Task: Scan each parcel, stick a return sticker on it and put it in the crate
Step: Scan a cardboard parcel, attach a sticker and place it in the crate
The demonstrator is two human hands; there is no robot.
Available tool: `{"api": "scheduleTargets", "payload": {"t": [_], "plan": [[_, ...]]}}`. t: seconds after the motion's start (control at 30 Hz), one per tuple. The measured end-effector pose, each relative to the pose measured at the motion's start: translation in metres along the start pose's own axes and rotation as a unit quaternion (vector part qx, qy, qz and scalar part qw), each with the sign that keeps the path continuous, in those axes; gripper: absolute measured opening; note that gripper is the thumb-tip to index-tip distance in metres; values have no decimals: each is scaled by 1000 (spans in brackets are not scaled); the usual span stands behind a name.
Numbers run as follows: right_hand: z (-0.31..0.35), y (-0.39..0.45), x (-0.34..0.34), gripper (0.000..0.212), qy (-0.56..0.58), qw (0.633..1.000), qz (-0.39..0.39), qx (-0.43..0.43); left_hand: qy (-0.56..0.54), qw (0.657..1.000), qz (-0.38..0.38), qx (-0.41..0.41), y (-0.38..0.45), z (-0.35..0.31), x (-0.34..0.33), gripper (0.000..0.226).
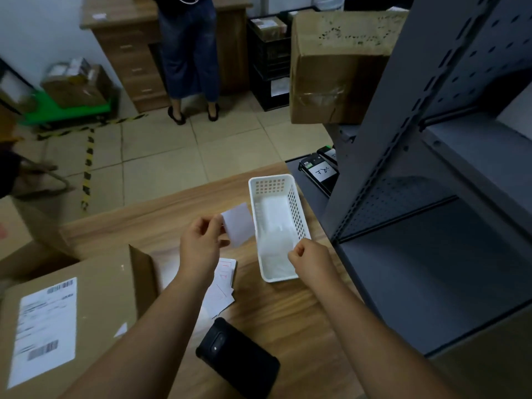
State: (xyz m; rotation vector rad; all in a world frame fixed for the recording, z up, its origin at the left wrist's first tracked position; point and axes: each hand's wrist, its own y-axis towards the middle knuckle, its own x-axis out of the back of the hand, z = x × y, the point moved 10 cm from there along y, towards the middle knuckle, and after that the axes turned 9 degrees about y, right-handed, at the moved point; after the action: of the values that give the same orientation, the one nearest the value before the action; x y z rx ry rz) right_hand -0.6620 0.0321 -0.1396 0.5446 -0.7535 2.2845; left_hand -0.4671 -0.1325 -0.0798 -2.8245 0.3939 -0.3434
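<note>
Head view: left hand (203, 241) pinches white sticker (237, 224) above bench (288, 312) middle; right hand (309, 259) curled, pinching its clear backing, I judge. Parcel (66, 321) at left edge; peel slowly, land sticker flat beside label

White perforated basket (277, 226); black phone (237, 357); white sticker (239, 224); yellow-black floor tape (87, 171).
</note>
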Motion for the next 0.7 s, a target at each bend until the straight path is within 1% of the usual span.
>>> {"api": "scheduleTargets", "payload": {"t": [0.07, 0.13, 0.27, 0.4, 0.43, 0.5, 0.53, 0.57, 0.6, 0.63, 0.67, 0.7], "plan": [[-1, 6, -2, 15, -59, 998, 6, -5, 2, 1000, -11, -14, 0, -1, 4, 18], [1, 9, -2, 14, -86, 996, 4, -2, 23, 999, -24, -36, -2, -3, 10, 17], [-4, 8, 6, 18, -85, 996, -24, -11, 77, 993, -40, -78, -8, -7, 17, 19], [-8, 0, 17, 37, -52, 998, -41, 0, 112, 987, -45, -108, -17, -13, 17, 17], [-5, -6, 22, 38, -39, 998, -51, 8, 123, 984, -48, -121, -22, -17, 19, 18], [7, -21, 28, 35, 22, 998, -57, 21, 148, 976, -55, -148, -33, -26, 25, 16], [17, -30, 24, 32, 79, 996, -37, 17, 165, 971, -60, -165, -38, -30, 30, 15], [29, -41, 12, 31, 151, 989, 6, -3, 184, 963, -67, -188, -43, -34, 35, 13], [43, -53, -7, 31, 233, 970, 65, -30, 202, 953, -71, -213, -48, -38, 41, 12], [59, -66, -28, 34, 309, 942, 119, -58, 224, 939, -74, -249, -53, -43, 47, 11], [74, -77, -46, 36, 361, 917, 152, -75, 254, 915, -77, -304, -60, -48, 53, 11], [88, -87, -61, 37, 385, 904, 168, -83, 292, 879, -81, -369, -67, -52, 58, 14]]}}
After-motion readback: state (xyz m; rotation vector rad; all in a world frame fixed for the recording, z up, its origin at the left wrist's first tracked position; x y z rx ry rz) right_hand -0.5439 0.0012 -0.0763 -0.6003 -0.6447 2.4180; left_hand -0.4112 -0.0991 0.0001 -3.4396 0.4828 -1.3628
